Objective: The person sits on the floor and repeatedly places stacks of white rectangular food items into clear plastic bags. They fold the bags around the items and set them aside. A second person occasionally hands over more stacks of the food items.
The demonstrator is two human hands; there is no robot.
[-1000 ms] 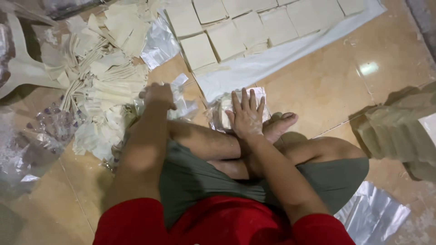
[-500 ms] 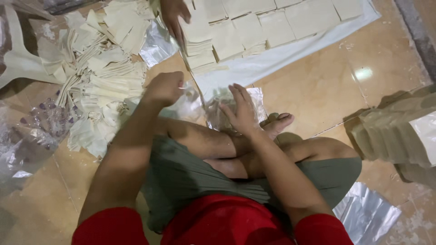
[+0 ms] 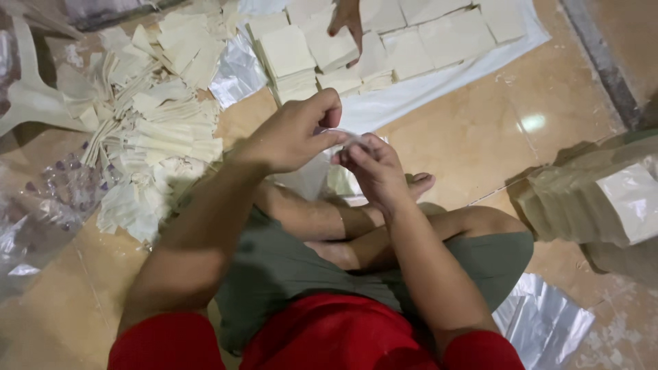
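I sit cross-legged on a tiled floor. My left hand (image 3: 291, 131) and my right hand (image 3: 373, 164) meet in front of me, both pinching the top edge of a clear plastic bag (image 3: 322, 175) that hangs between them above my legs. A heap of loose cream-coloured folded sheets (image 3: 154, 116) lies on the floor to my left. Ahead of me, square cream stacks (image 3: 288, 58) stand in rows on a white cloth (image 3: 411, 89).
Another person's hand (image 3: 346, 19) rests on the square stacks at the top. Wrapped bundles of the cream sheets (image 3: 596, 199) stand at the right. Clear plastic bags lie at the lower right (image 3: 541, 318) and at the far left (image 3: 34, 219).
Both my hands rose from the floor and came together on the plastic bag, lifting it. The other person's hand came in over the stacks.
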